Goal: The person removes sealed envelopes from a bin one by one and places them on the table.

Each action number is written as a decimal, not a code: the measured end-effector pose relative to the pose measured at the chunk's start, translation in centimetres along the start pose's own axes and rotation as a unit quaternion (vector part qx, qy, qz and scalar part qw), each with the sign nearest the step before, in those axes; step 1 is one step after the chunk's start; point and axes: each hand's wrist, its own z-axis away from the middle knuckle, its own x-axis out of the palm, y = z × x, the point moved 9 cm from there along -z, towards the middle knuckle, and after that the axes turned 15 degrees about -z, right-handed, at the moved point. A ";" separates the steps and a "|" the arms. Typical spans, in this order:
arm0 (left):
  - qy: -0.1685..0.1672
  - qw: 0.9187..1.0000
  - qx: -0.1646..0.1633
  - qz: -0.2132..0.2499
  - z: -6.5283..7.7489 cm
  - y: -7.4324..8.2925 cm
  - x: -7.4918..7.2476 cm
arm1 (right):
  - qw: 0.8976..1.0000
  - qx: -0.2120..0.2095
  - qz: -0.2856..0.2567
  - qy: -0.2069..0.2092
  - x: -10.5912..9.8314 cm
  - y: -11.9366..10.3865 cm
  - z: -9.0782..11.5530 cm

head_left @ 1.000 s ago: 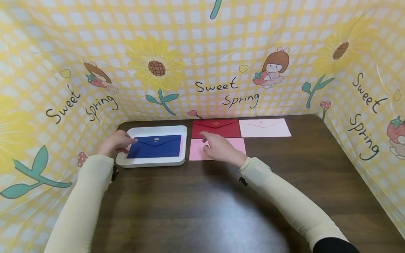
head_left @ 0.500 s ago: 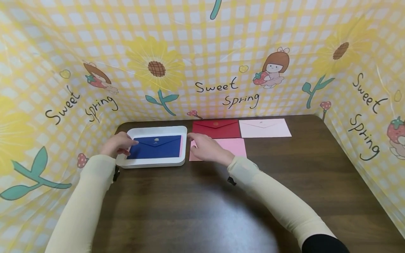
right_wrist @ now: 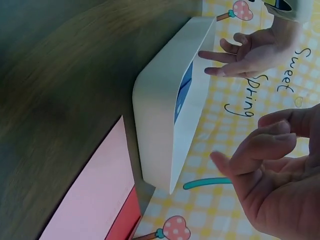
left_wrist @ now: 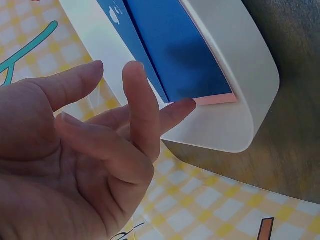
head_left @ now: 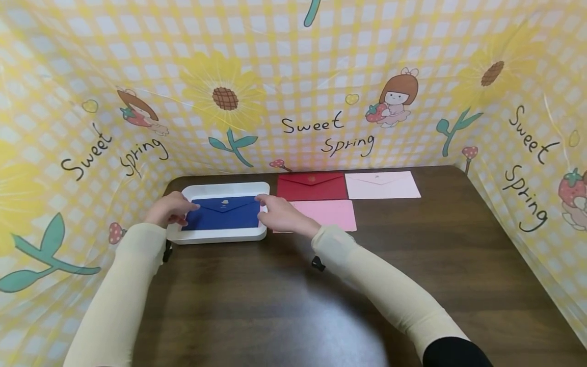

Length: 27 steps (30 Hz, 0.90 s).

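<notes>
A blue envelope point(head_left: 224, 218) with a pointed flap lies in a white tray point(head_left: 220, 236) at the table's back left. A pink edge point(left_wrist: 217, 100) shows from under it in the left wrist view. My left hand point(head_left: 173, 208) hovers at the tray's left end, fingers loosely bent; in the left wrist view nothing is between them. My right hand point(head_left: 283, 212) reaches over the tray's right end, its fingertips overlapping the envelope's right edge in the head view. The right wrist view shows these fingers point(right_wrist: 260, 145) loosely bent above the tray, holding nothing.
Right of the tray lies a pink paper piece point(head_left: 332, 214), partly hidden by my right hand. Behind it are a red envelope point(head_left: 312, 188) and, to its right, a pale pink envelope point(head_left: 382, 184). A checked cloth point(head_left: 298, 76) walls the dark wooden table point(head_left: 257, 295).
My right hand has moved left from above the pink paper to the tray's right end. My left hand has stayed nearly in place; the envelopes have not moved.
</notes>
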 end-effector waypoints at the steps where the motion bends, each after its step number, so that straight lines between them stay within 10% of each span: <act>1: 0.000 1.000 0.000 0.000 -0.1 -0.1 0.0 | 1.000 0.003 0.004 0.001 0.1 0.0 -0.2; 27: -0.022 1.000 -0.011 0.011 -0.5 -1.5 1.0 | 0.985 0.125 -0.121 0.017 4.2 3.0 -1.4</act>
